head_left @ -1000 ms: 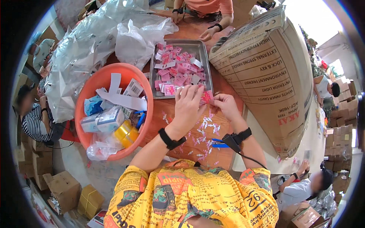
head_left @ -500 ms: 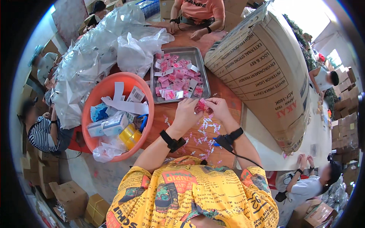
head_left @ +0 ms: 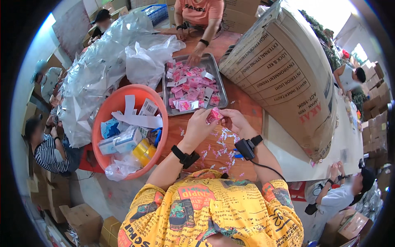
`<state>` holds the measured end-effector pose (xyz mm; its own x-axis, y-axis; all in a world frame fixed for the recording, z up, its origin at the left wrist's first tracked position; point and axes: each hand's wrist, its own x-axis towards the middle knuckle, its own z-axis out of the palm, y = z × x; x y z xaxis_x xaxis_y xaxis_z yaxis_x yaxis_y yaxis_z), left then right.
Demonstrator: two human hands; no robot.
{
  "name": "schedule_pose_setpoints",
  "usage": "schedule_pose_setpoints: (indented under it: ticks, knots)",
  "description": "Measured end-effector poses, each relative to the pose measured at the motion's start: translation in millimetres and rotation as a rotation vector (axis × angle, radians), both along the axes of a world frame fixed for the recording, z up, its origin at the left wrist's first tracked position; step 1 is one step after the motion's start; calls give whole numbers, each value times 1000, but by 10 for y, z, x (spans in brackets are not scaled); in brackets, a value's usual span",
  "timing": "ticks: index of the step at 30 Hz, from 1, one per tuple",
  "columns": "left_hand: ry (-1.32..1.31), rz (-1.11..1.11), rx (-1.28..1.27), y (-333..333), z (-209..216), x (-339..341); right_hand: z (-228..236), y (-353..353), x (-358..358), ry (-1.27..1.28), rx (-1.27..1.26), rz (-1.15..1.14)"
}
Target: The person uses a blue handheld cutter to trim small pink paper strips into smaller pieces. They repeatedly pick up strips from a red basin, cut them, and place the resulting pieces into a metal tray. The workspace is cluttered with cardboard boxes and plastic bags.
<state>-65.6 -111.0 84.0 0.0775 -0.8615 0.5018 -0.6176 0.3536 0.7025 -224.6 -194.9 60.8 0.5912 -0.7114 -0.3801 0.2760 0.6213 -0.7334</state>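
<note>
Over the near edge of a metal tray [head_left: 225,91], both my hands meet around a small pink packet [head_left: 215,114]. My left hand [head_left: 200,124] has its fingers closed on the packet's left side. My right hand [head_left: 236,122] pinches its right side. Finer detail on the packet is too small to make out. A heap of similar pink packets [head_left: 190,87], some with white cards, fills the tray. Below my hands, many tiny pink and white pieces [head_left: 222,150] lie scattered over the reddish-brown tabletop [head_left: 243,108].
An orange tub [head_left: 97,136] at the left holds paper strips, boxes and yellow tape rolls [head_left: 144,151]. Clear plastic bags [head_left: 98,61] pile up behind it. A large carton [head_left: 284,82] leans at the right. Across the table, a person's hand [head_left: 194,58] reaches into the tray.
The person across has moved a hand from the table edge into the tray's far side. My hands still hold the pink packet, which has turned slightly; the view has shifted a little.
</note>
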Motion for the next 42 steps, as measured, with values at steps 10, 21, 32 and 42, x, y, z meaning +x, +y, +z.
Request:
schedule_pose_setpoints:
  ticks: [10,21,32,42]
  knots:
    - [344,8,77,-22,-11,47,230,-24,160,345,-423,-117]
    - [349,61,85,-69,-118,24,236,36,201,416,-775,-69]
    - [1111,-224,655,-89,-179,80,211,32,-34,338,-630,-31]
    - [1279,-349,737,-218,-532,-208,-74,192,-347,398,-501,-61]
